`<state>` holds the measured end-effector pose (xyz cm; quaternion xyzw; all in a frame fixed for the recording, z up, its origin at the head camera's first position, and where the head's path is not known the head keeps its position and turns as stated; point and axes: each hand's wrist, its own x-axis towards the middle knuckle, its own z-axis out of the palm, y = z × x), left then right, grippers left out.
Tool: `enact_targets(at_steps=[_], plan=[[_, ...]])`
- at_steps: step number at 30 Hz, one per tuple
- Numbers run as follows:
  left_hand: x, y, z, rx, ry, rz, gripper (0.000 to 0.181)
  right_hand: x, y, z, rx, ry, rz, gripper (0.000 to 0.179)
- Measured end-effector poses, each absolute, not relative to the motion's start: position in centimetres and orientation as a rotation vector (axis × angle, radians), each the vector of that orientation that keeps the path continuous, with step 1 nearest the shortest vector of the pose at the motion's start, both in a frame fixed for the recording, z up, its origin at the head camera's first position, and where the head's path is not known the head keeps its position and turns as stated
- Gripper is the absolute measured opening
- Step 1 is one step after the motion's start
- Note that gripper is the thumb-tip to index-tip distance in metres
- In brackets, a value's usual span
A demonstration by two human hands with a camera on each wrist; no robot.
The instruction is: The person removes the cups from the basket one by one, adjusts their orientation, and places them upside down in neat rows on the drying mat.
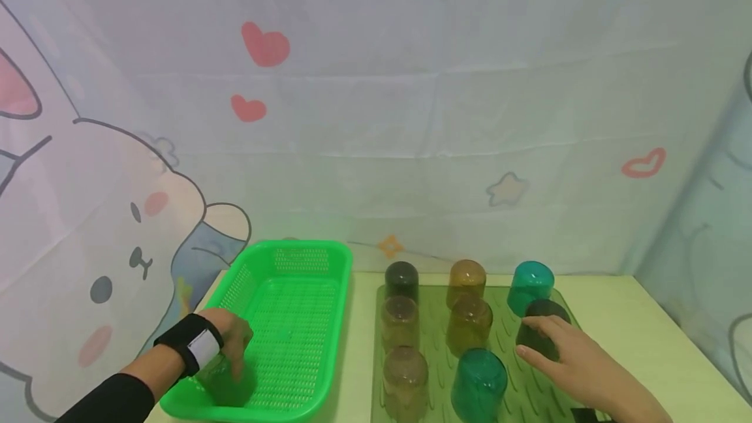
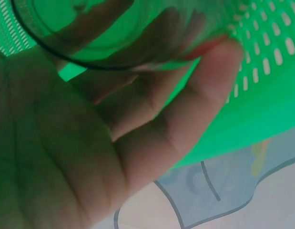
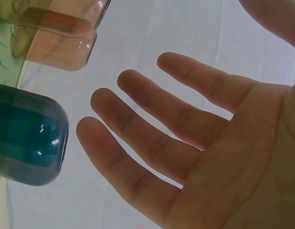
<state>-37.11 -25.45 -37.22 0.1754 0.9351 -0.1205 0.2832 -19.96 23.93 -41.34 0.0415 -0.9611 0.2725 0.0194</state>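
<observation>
My left hand (image 1: 229,335) reaches down into the green plastic basket (image 1: 346,318), its fingers (image 2: 176,117) curled around a see-through glass (image 1: 226,384). In the left wrist view the rim of that glass (image 2: 106,67) is near the palm. Over on the right, my right hand (image 1: 572,354) hovers with spread, relaxed fingers beside a dark glass (image 1: 546,311) standing upside down on a green drying mat (image 1: 435,318). The right wrist view shows a gap between the fingertips (image 3: 90,131) and a dark glass over a teal one (image 3: 30,136).
Several more upturned glasses stand in columns on the mat: a dark one (image 1: 402,276), brownish ones (image 1: 405,377), amber ones (image 1: 468,276) and teal ones (image 1: 478,380). A pale table (image 1: 617,318) carries everything. Behind it hangs a printed cloth (image 1: 376,116).
</observation>
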Motion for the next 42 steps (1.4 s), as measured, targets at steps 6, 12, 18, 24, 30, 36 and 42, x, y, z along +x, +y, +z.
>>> enact_targets(at_steps=[6, 12, 18, 24, 30, 36, 42], plan=[[-37.7, -25.4, -36.6, 0.554, 2.587, -0.174, 0.033, -20.0, 23.8, -41.3, 0.118, -2.981, 0.843, 0.067], [-38.7, -25.5, -36.8, 0.601, 2.6, -0.04, 0.039, -20.1, 23.8, -41.6, 0.101, -2.997, 0.847, 0.069], [-38.9, -25.9, -37.1, 0.781, 2.645, 0.213, 0.04, -20.1, 23.8, -41.5, 0.103, -3.0, 0.845, 0.067], [-38.0, -26.1, -37.1, 0.997, 2.707, 0.426, 0.046, -20.0, 23.7, -41.4, 0.112, -2.986, 0.836, 0.066], [-36.4, -25.3, -36.7, 1.073, 2.832, 0.51, 0.052, -20.0, 23.6, -41.4, 0.078, -3.01, 0.857, 0.069], [-34.5, -24.6, -36.1, 1.106, 2.939, 0.581, 0.05, -20.0, 23.4, -41.5, 0.072, -3.012, 0.867, 0.069], [-32.5, -22.9, -35.5, 1.219, 3.047, 0.771, 0.053, -20.0, 23.5, -41.3, 0.087, -3.004, 0.859, 0.067]])
